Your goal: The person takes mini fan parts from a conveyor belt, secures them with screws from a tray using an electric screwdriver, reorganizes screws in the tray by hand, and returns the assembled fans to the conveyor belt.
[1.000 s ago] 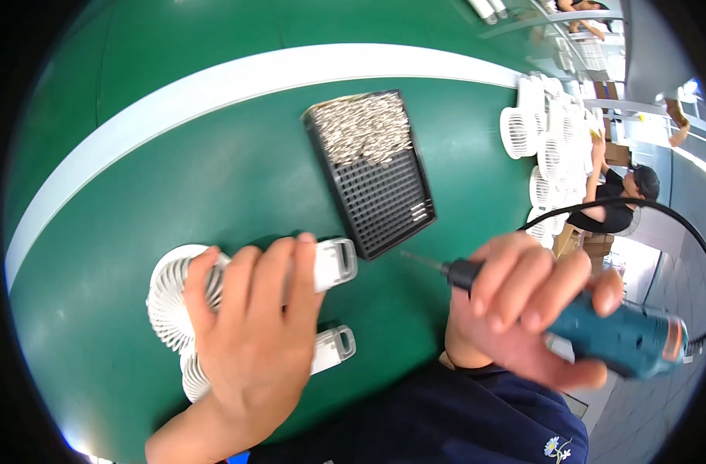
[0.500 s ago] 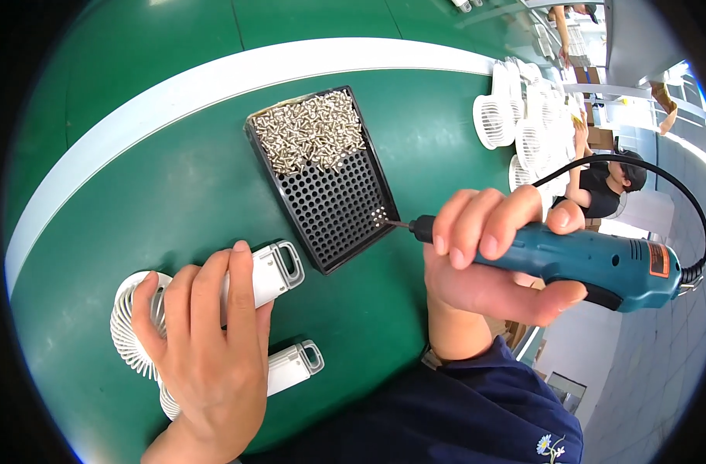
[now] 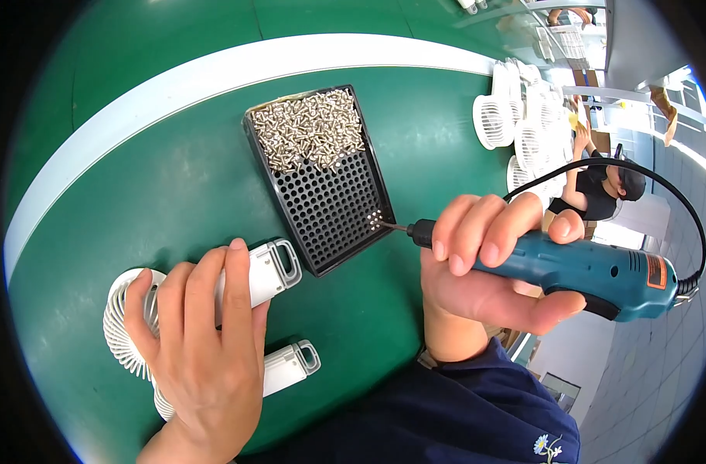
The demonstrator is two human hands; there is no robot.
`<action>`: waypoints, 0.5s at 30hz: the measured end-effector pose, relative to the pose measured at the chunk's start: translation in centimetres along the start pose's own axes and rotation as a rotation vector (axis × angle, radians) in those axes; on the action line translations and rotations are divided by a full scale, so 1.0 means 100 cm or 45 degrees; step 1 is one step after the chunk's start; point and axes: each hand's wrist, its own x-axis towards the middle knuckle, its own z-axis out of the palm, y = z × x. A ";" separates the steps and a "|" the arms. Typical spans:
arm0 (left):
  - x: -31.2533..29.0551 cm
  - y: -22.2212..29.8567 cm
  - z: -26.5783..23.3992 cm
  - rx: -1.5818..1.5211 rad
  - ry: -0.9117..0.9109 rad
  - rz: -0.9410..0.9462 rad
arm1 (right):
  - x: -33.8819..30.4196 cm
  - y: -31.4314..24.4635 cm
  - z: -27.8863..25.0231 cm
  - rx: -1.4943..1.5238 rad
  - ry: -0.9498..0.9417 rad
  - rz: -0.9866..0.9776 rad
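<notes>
My right hand (image 3: 484,286) is wrapped round a teal electric screwdriver (image 3: 577,267) held roughly level. Its thin bit reaches over the near right part of a black perforated tray (image 3: 314,209), with the tip at a small cluster of screws (image 3: 375,220) standing in the holes. A heap of loose silvery screws (image 3: 306,130) fills the tray's far end. My left hand (image 3: 206,348) lies over a white handheld fan (image 3: 265,277), fingers curled across its body, hiding its middle. Just nearer lies a second white fan (image 3: 283,370), partly covered by that hand.
Several white fans with round grilles (image 3: 527,127) are piled at the far right of the green table (image 3: 175,170). Beyond them a co-worker in black (image 3: 596,189) reaches toward the pile. The screwdriver's black cable (image 3: 647,166) arcs behind it. A white strip (image 3: 252,66) crosses the far side.
Hardly anything differs. The view has shifted slightly, and the screwdriver tip stays at the cluster of screws. My left hand remains on the fan.
</notes>
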 end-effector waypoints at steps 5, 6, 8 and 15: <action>0.000 -0.001 0.000 0.001 -0.004 0.002 | -0.001 0.002 0.002 -0.034 0.007 0.007; 0.000 -0.001 0.000 0.004 0.002 0.007 | 0.000 0.002 0.003 -0.034 0.007 0.007; -0.001 -0.001 -0.001 0.007 0.010 0.012 | 0.001 0.002 0.004 -0.035 -0.017 -0.001; -0.001 -0.001 -0.002 0.033 0.115 0.043 | -0.004 0.001 0.011 -0.065 -0.113 -0.039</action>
